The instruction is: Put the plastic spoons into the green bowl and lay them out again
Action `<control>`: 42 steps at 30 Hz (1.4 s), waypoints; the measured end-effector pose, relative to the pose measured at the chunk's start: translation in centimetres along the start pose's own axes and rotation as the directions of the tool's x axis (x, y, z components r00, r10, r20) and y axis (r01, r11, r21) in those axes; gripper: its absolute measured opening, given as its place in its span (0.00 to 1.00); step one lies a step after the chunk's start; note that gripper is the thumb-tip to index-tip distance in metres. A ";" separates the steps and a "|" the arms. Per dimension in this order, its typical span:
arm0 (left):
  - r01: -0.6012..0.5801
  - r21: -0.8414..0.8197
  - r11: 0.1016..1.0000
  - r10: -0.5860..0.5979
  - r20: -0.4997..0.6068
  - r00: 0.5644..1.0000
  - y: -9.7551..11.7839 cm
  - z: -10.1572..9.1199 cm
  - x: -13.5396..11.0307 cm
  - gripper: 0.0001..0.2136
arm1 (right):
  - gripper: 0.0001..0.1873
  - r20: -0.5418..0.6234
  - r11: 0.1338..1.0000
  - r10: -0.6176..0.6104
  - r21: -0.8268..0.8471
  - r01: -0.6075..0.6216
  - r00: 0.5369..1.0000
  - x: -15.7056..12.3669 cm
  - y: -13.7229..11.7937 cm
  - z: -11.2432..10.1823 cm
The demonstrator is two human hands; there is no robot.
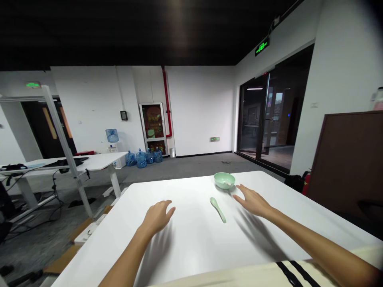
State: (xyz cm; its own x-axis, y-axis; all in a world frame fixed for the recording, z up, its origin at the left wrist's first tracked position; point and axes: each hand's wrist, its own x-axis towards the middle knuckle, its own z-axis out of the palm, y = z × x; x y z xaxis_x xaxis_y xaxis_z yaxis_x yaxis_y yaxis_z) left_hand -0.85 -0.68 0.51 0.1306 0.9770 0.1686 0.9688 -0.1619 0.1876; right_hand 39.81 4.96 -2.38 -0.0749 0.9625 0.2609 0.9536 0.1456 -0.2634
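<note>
A light green bowl (224,181) stands upright near the far edge of the white table (191,247). Something small and pale lies inside it, too small to name. Nearer to me a light green spoon (218,210) rests on the tabletop, its scoop end pointing away. My right hand (251,200) hovers just right of the bowl, thumb and fingers apart, holding nothing. Left of the spoon, my left hand (158,217) is above the table with thumb and fingers parted and nothing between them.
Another white table (104,159) with cables and a metal frame (60,135) is at the left. Several blue water jugs (141,158) stand by the far wall. A brown panel (344,159) and a glass door (278,119) are at the right.
</note>
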 end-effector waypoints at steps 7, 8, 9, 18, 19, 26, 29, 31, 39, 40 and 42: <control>-0.005 0.011 1.000 0.005 0.003 1.000 0.0 0.2 0.2 0.24 | 0.38 0.074 0.999 -0.026 -0.028 0.028 0.997 -0.7 0.2 1.9; -0.006 0.013 1.000 0.006 0.003 1.000 0.0 0.2 0.2 0.24 | 0.38 0.078 0.999 -0.027 -0.031 0.030 0.997 -0.7 0.2 2.0; -0.007 0.015 1.000 0.007 0.003 1.000 0.0 0.2 0.2 0.24 | 0.38 0.081 0.999 -0.028 -0.033 0.031 0.996 -0.7 0.3 2.1; -0.007 0.007 1.000 0.007 0.010 1.000 0.1 0.2 0.2 0.24 | 0.38 0.076 1.000 -0.015 -0.017 0.017 0.997 -0.8 0.5 1.8; -0.007 0.005 1.000 0.007 0.009 1.000 0.1 0.2 0.2 0.24 | 0.37 0.076 1.000 -0.013 -0.014 0.014 0.997 -0.8 0.4 1.8; -0.008 0.002 1.000 0.008 0.003 1.000 0.1 0.3 0.2 0.24 | 0.37 0.082 1.000 -0.004 -0.011 0.005 0.997 -0.9 0.2 1.6; -0.011 0.010 1.000 0.011 0.003 1.000 0.1 0.3 0.2 0.24 | 0.36 0.081 1.000 -0.012 -0.008 0.013 0.997 -0.9 0.2 1.6; -0.011 0.016 1.000 0.011 0.006 1.000 0.1 0.2 0.2 0.24 | 0.36 0.074 1.000 -0.017 -0.006 0.017 0.997 -0.9 0.3 1.6; -0.009 0.017 1.000 0.009 0.005 1.000 0.2 0.2 0.1 0.24 | 0.35 0.060 1.000 -0.020 0.009 0.020 0.998 -0.8 0.6 1.9; -0.011 0.017 1.000 0.011 0.005 1.000 0.2 0.2 0.1 0.24 | 0.35 0.060 1.000 -0.026 0.013 0.025 0.998 -0.8 0.6 1.9; -0.015 0.013 1.000 0.014 0.005 1.000 0.1 0.2 0.2 0.24 | 0.34 0.060 0.999 -0.036 0.021 0.034 0.998 -0.6 0.4 1.8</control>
State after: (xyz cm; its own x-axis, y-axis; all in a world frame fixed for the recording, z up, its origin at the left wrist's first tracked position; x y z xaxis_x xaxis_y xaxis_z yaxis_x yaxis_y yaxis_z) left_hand -0.66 -0.53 0.40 0.1457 0.9753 0.1661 0.9694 -0.1743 0.1727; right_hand 39.75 4.84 -4.30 -0.1261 0.9687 0.2138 0.9442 0.1833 -0.2737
